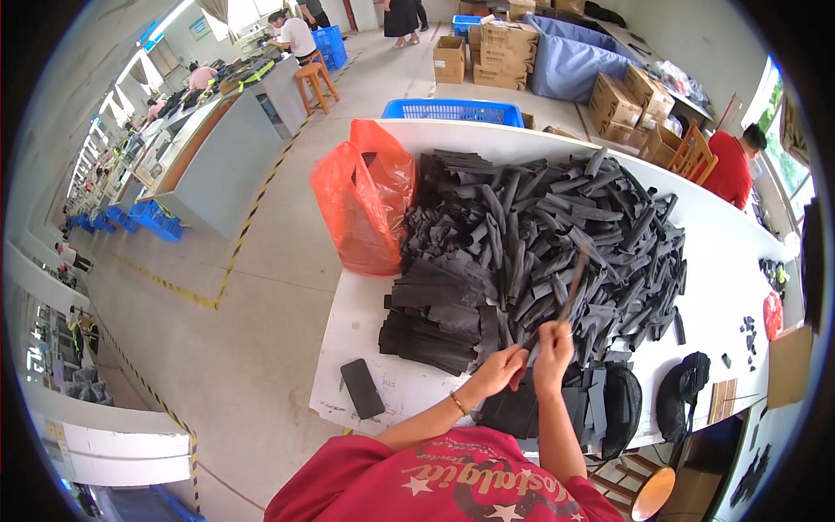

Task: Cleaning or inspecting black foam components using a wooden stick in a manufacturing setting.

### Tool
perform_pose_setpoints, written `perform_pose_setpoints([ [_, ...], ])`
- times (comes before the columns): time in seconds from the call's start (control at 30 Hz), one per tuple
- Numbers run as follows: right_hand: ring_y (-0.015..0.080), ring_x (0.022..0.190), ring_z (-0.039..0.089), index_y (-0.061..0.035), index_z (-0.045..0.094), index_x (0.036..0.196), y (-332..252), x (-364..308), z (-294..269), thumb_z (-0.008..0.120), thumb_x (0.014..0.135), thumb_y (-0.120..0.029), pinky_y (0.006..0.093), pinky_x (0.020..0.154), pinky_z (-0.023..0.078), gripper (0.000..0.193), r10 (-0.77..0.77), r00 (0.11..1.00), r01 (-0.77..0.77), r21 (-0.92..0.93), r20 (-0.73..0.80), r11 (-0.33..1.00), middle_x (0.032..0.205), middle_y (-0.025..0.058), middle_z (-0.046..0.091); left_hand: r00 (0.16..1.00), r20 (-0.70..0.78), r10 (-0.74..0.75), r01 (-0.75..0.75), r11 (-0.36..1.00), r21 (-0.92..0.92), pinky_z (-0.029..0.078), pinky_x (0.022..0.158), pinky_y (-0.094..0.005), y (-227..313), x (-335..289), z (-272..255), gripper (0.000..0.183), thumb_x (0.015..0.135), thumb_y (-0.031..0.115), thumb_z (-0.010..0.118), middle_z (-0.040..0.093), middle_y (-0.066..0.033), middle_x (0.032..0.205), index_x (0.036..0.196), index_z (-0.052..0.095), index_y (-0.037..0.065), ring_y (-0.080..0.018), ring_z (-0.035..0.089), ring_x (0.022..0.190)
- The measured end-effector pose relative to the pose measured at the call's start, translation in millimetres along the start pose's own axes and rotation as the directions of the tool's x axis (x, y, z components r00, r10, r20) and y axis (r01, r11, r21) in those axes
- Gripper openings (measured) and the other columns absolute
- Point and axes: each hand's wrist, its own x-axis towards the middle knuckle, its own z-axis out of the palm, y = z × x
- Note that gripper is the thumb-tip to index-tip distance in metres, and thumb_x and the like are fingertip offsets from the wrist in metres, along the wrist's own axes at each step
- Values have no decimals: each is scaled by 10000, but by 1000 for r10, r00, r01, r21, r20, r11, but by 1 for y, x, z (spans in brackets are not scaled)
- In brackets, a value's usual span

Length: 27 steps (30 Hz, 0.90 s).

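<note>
My right hand (553, 348) is closed around a thin brown stick (576, 289), which slants up over the pile and is smeared by motion toward its tip. Close beside it, my left hand (500, 369) has its fingers pressed together; what they pinch is too small to make out. Beyond both hands spreads a large heap of black fabric strips (539, 217), many of them curled into tubes. Flatter stacks of black pieces (430, 335) lie left of my hands. More flat black pieces (522, 409) are just in front of me, under my forearms.
On the white table (339, 322) are a black phone (362, 388), an orange plastic bag (361, 204) and two black pouches (622, 404) (681, 396). A blue crate (452, 111) stands beyond the far edge. A wooden stool (652, 494) is at lower right. A person in red (729, 170) sits farther right.
</note>
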Motion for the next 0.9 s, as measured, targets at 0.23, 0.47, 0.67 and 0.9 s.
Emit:
perform_pose_setpoints([
  [0.23, 38, 487, 367, -72, 575, 836, -1, 115, -42, 501, 973, -258, 222, 439, 283, 242, 351, 903, -285, 264, -248, 921, 646, -48, 436, 951, 101, -290, 290, 957, 21, 469, 532, -243, -51, -48, 3, 284, 977, 156, 400, 581, -51, 664, 777, 538, 9, -118, 588, 566],
  [0.47, 47, 605, 355, -2, 573, 828, 56, 122, -90, 552, 955, -224, 238, 521, 315, 256, 156, 970, -209, -314, -184, 926, 608, -33, 376, 874, -475, -100, 134, 990, 38, 471, 529, -273, -62, 22, -45, 237, 917, 214, 576, 592, -53, 681, 799, 576, 9, -131, 587, 561],
  [0.67, 89, 599, 410, -3, 607, 960, 86, 114, -109, 617, 920, -212, 264, 565, 372, 213, 48, 981, -128, -433, -189, 892, 602, 10, 437, 783, -531, 324, 233, 639, 733, 490, 626, -405, -90, 87, -57, 303, 744, 296, 756, 549, -86, 750, 812, 563, 72, -293, 582, 711],
  [0.9, 134, 626, 524, 7, 591, 1080, 94, 62, -105, 638, 893, -188, 292, 582, 432, 274, 262, 964, -248, -471, -39, 846, 724, 99, 596, 890, -418, 179, 398, 140, 907, 538, 692, -402, -109, 121, -75, 331, 714, 312, 760, 613, -130, 917, 859, 614, 52, -313, 629, 833],
])
